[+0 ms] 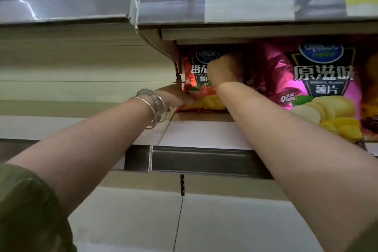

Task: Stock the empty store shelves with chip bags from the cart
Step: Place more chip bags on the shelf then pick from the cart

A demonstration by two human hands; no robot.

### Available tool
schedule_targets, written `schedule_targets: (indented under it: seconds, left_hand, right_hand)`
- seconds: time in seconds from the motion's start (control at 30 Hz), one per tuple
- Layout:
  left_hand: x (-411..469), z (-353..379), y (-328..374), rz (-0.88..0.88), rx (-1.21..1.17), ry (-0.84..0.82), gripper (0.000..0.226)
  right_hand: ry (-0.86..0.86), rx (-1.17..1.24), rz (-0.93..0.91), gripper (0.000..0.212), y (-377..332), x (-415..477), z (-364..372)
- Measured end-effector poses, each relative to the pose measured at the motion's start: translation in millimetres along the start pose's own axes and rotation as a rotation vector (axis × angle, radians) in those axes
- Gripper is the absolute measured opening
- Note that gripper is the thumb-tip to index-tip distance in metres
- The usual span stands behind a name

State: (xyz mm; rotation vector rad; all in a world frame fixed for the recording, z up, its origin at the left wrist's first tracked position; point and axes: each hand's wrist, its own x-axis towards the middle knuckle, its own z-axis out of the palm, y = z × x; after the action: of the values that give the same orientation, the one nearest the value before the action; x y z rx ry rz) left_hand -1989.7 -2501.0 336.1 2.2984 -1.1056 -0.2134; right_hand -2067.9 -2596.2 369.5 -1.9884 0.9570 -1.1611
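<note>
A: So where was the red bag [194, 71]?
B: Upright at the shelf's [204, 135] left end, pink bag [319, 88] at its 3 o'clock. Left hand [176, 96] gripped its 7 o'clock corner, right hand [223, 69] curled on its face, likely squaring it.

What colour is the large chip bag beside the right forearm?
Pink: glossy foil chip bag, head view.

Chip bags standing on the shelf

A red chip bag [196, 71] stands upright at the far left end of the shelf [204, 135], the left hand [176, 97] gripping its lower left corner and the right hand [223, 69] curled against its front. A pink chip bag [323, 80] stands upright just to its right, nearer the shelf edge.
</note>
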Motion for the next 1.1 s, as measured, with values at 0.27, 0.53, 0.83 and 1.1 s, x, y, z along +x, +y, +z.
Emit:
schedule_targets:
  seconds: [0.27,0.53,0.83,1.1]
  left_hand:
    - [-129,14,-11,0.096,-0.212,0.366,0.058]
    - [-294,58,-121,-0.334,-0.211,0.626,0.031]
    - [-454,91,-222,-0.809,-0.342,0.886,0.024]
    - [-568,125,-294,-1.107,-0.525,1.038,0.022]
  right_hand:
    - [-0.235,0.662,-0.229,0.007,-28,-108,14]
    - [-0.823,0.884,-0.295,0.020,-28,-269,70]
    - [-1.379,0.747,-0.238,0.013,-16,-447,144]
    - [-1.696,0.331,-0.285,0.023,35,-589,214]
